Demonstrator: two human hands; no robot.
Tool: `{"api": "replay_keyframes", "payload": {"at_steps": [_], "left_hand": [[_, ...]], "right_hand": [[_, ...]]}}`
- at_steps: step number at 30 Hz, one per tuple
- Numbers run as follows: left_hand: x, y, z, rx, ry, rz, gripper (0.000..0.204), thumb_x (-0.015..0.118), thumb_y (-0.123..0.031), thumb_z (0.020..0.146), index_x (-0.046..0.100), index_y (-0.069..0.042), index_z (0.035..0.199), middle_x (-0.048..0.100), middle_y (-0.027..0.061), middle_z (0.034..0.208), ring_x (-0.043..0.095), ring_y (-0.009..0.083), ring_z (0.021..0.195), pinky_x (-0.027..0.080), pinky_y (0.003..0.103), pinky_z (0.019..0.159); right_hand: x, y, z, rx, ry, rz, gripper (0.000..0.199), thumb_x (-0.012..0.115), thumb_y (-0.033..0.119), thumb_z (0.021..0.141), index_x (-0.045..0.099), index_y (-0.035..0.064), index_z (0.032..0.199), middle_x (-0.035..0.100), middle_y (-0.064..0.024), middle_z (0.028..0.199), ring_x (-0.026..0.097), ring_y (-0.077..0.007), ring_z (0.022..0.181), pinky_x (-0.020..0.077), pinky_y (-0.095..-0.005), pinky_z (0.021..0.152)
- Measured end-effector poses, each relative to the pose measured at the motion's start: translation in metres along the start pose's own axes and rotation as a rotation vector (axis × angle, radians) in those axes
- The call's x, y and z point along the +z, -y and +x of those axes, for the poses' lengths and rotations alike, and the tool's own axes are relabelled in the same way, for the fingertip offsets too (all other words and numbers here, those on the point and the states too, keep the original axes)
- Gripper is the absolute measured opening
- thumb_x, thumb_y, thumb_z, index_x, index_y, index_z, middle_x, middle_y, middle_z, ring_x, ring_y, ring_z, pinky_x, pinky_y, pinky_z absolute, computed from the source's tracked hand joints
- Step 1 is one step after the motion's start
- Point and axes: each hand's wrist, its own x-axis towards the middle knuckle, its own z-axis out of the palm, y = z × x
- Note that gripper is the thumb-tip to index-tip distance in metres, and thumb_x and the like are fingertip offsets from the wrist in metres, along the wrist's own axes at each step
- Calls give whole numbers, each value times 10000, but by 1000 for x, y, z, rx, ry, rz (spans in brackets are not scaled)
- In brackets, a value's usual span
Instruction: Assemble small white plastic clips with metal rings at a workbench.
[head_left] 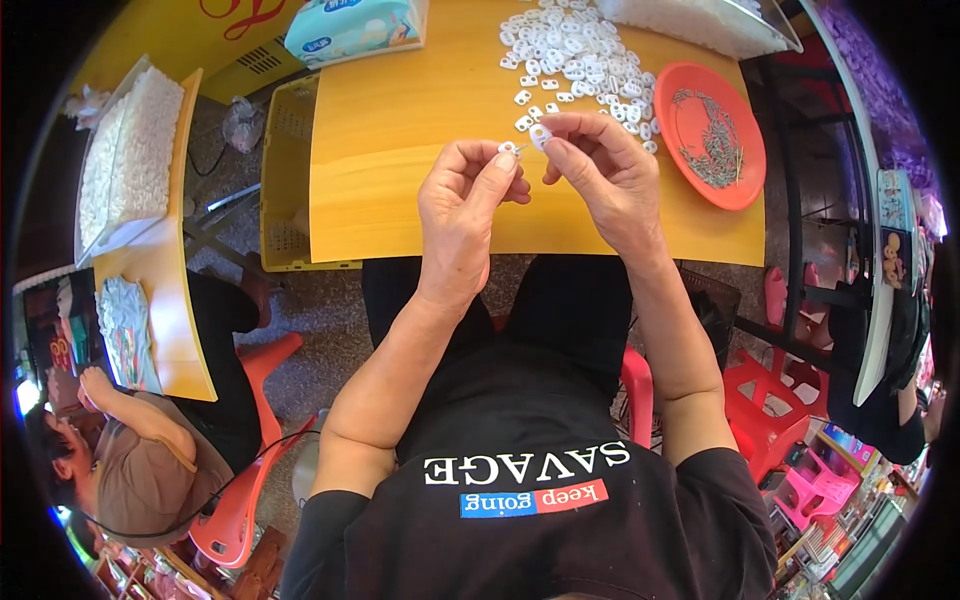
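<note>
My left hand (455, 215) pinches a small white plastic piece (508, 148) between thumb and fingers, with a thin metal pin at its right side. Close beside it, my right hand (615, 180) grips another white piece with a hole (540, 136). The two pieces nearly meet above the wooden table (390, 170); whether they touch is too small to tell. Just beyond my hands spreads a heap of similar white pieces (585, 60). To the right of the heap, a round red plate (750, 150) holds many thin metal pins (712, 145).
A tissue pack (355, 28) lies at the far left of the table. A tray of white pieces (690, 22) stands far right. On the left side table are a full clear bin (130, 150) and folded cloth (128, 330), beside a seated person (150, 460). A red stool (770, 405) stands right.
</note>
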Motion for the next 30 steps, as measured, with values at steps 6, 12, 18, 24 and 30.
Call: {"api": "replay_keyframes", "payload": {"at_steps": [6,12,18,24,30], "left_hand": [[1,-1,-1,-6,-3,13,115,626,-101,942,587,0,982,618,48,889,602,99,769,527,266,712],[0,-1,-1,3,-14,33,104,624,-91,944,590,1,977,620,45,885,602,91,769,524,255,705],[2,-2,-2,-4,-17,31,118,632,-102,947,597,6,977,628,47,877,604,90,756,520,246,698],[1,-1,-4,-3,-3,46,147,641,-114,949,615,21,1002,657,73,849,629,127,752,518,275,711],[2,3,-5,-11,-34,-13,134,640,-104,950,621,22,991,662,72,851,630,132,751,519,275,714]], "right_hand": [[2,1,1,10,-17,3,194,648,18,918,635,-40,1103,649,-41,925,607,-71,788,513,-210,682],[3,2,0,-15,-3,-119,179,652,14,912,648,-27,1087,640,-37,926,619,-78,809,514,-211,701],[5,0,0,-67,27,-176,153,653,9,907,658,-30,1054,635,-43,935,642,-101,866,534,-230,744],[12,2,-2,-15,-18,-155,144,651,14,911,660,-39,1044,663,-50,923,655,-107,850,542,-234,763],[17,-3,-5,30,-40,-67,154,645,15,920,661,-40,1064,676,-53,925,650,-95,847,537,-226,748]]}}
